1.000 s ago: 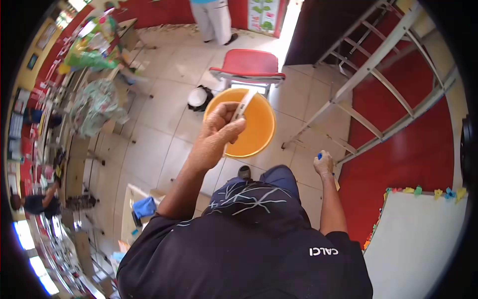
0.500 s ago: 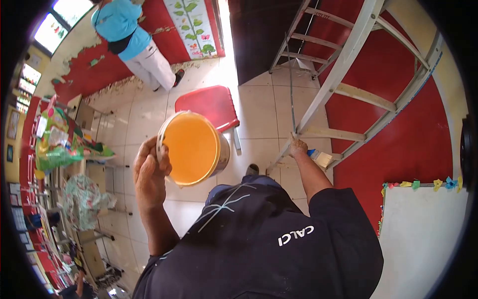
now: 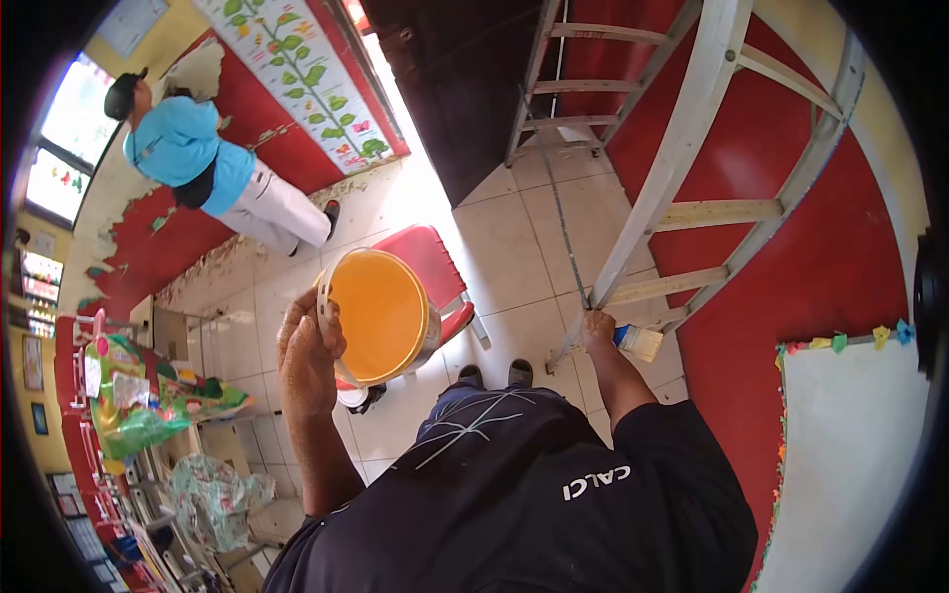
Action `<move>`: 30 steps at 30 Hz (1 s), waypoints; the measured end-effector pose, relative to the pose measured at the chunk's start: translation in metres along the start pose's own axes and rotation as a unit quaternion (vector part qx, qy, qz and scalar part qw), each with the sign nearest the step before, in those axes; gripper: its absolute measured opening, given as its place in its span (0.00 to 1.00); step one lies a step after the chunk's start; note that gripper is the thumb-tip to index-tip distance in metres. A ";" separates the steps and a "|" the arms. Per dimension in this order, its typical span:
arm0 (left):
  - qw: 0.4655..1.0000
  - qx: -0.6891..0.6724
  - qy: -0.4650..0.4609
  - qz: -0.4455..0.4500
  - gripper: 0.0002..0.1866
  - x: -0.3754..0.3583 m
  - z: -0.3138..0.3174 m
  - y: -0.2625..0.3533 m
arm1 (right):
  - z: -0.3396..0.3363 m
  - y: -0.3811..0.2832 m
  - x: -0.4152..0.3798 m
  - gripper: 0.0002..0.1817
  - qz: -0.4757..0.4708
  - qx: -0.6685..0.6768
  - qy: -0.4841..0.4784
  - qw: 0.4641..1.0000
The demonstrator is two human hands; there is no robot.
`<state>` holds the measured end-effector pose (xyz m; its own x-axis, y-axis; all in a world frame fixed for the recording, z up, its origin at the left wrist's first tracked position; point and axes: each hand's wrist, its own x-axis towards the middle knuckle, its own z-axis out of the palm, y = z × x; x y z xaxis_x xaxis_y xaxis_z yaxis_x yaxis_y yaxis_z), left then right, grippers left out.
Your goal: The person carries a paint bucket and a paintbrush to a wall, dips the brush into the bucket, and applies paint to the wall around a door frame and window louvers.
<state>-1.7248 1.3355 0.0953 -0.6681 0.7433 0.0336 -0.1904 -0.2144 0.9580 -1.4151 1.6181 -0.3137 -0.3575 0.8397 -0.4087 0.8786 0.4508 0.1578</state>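
- On the wearer's black shirt (image 3: pixel 524 494) I can read white letters, "CALCI"; the small print on the plant poster (image 3: pixel 301 74) is too fine to make out.
- The hands are well apart: the left hand (image 3: pixel 308 346) is closed on the pale handle of the yellow bucket (image 3: pixel 432 341), at the bucket's left side.
- The bucket is tilted in front of the wearer, orange inside, partly hiding the red chair (image 3: pixel 420 257).
- The right hand (image 3: pixel 597 329) grips a blue-and-cream paintbrush (image 3: pixel 643 343) beside the ladder (image 3: pixel 682 148); I can't tell whether it also holds the thin rod (image 3: pixel 560 203).
- A second ago the bucket's mouth showed beneath the left hand, and only the legs of the person in blue (image 3: pixel 183 143) were visible.
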 end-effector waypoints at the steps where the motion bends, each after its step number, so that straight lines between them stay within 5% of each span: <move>1: 1.000 -0.006 -0.008 0.004 0.31 0.009 0.001 -0.001 | 0.002 0.001 0.001 0.11 0.004 -0.007 -0.005 1.000; 7: 0.999 -0.016 -0.034 0.024 0.32 0.054 -0.011 0.005 | 0.006 0.012 -0.010 0.09 -0.025 -0.053 -0.014 0.998; 15: 0.996 -0.020 -0.089 -0.002 0.32 0.085 -0.029 -0.004 | 0.009 0.041 -0.038 0.13 0.048 -0.008 -0.009 0.999; 18: 0.994 -0.022 -0.103 -0.031 0.30 0.108 -0.033 -0.019 | 0.043 0.041 -0.032 0.23 0.026 -0.016 -0.011 0.999; 22: 0.992 0.001 -0.104 -0.078 0.25 0.141 -0.025 -0.036 | -0.015 0.047 -0.102 0.40 -0.059 0.089 -0.084 0.991; 24: 0.990 -0.004 -0.094 -0.101 0.22 0.154 -0.016 -0.052 | 0.004 0.066 -0.133 0.42 -0.024 0.107 -0.105 0.988; 28: 0.989 0.074 -0.074 -0.105 0.20 0.195 0.012 -0.075 | 0.051 0.126 -0.170 0.36 0.237 0.196 -0.205 0.929; 30: 0.988 0.103 -0.059 -0.101 0.22 0.221 0.024 -0.088 | 0.056 0.154 -0.175 0.23 0.258 0.173 -0.242 0.919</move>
<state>-1.8383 1.5336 0.0256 -0.5406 0.8291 -0.1427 -0.1528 0.0701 0.9858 -1.1993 1.5239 -0.2686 0.2439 0.6437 -0.7254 0.9698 -0.1620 0.1823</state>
